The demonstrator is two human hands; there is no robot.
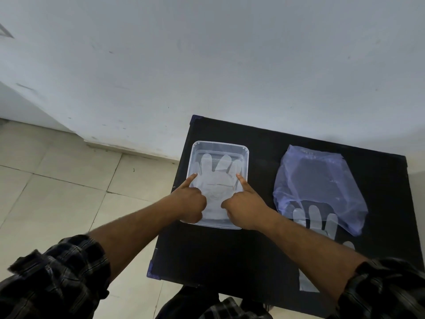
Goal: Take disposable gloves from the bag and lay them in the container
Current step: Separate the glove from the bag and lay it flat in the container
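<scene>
Here we press our left hand (190, 202) and right hand (243, 207), fists curled with only the index fingers out, on the clear glove (216, 180) lying flat in the container (218, 147) by the table's (230, 249) left edge. Toward the right edge lies the purple bag (322, 180), another glove (315, 221) poking out.

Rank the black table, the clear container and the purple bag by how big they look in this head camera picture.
1. black table, by far the largest.
2. purple bag.
3. clear container.
The bag and container look close in size, so their order is unsure.
</scene>
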